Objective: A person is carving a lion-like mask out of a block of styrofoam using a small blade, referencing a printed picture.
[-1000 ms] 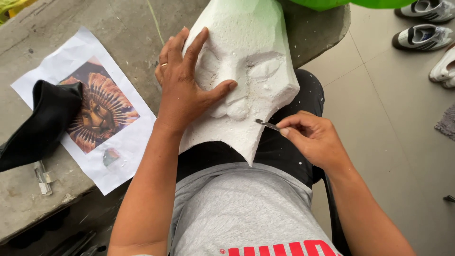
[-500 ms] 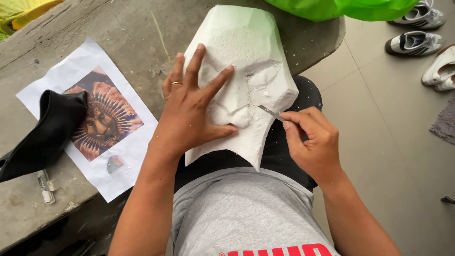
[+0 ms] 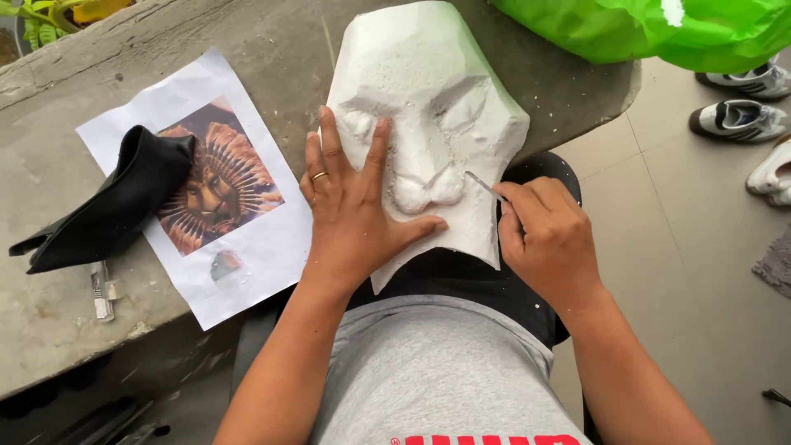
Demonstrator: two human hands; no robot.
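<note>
Two hands are at work on one white foam face carving (image 3: 420,107), and we take that carving as our landmark. It leans with its upper part on the edge of the grey concrete table (image 3: 74,330) and its pointed chin down against our lap. Our left hand (image 3: 350,218) lies flat and spread across the carving's left cheek, fingers fanned, a ring on one, thumb reaching under the mouth. Our right hand (image 3: 548,239) sits at the carving's lower right edge, fingers closed in a pinch around a thin metal blade (image 3: 482,185) whose tip touches the foam beside the mouth.

We judge the foam light and stiff but crumbly: its pitted surface looks ready to dent or shed grains under hard pressure. A broad, flat palm on a wide cheek suits it better than a grip on the thin chin point or the raised nose.

Left of the carving lies a printed picture (image 3: 210,198) of a feathered mask, with a black cloth (image 3: 115,210) partly over it. Beyond the carving's top right sits a green plastic bag (image 3: 651,29).
</note>
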